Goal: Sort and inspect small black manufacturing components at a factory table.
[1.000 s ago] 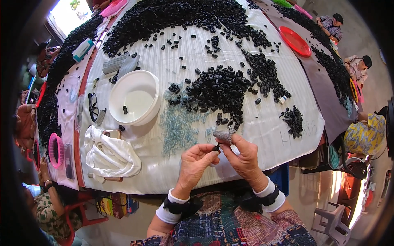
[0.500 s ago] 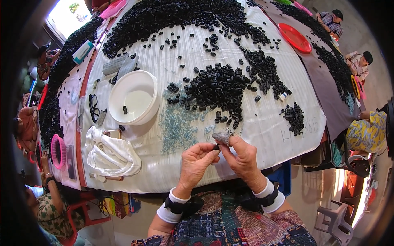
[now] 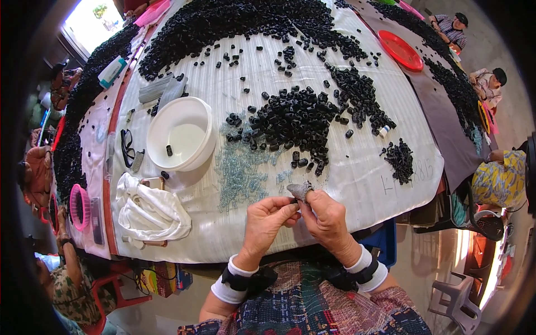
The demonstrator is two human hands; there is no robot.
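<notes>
My left hand (image 3: 267, 223) pinches a small black part (image 3: 293, 200) between thumb and fingertips, close above the near edge of the table. Fingertips of my right hand (image 3: 328, 222) close on the same part from the other side. A grey cloth finger cover (image 3: 301, 190) sits over my right index fingertip. Most of the black part is hidden by the fingers. Just beyond my hands lies a heap of black cylindrical pieces (image 3: 293, 120). Left of it, small clear bluish pieces (image 3: 240, 176) are scattered. A pile of thin black pieces (image 3: 399, 161) lies to the right.
A white bowl (image 3: 195, 159) with one black piece stands at left, near glasses (image 3: 128, 148) and a white cloth (image 3: 148, 212). A large black heap (image 3: 223, 25) covers the far side. A red tray (image 3: 400, 50) rests at right. Other people sit around neighbouring tables.
My right hand has turned slightly, and the grey-covered index finger now tilts more upright. Both hands stay together at the same spot, still on the small black part.
</notes>
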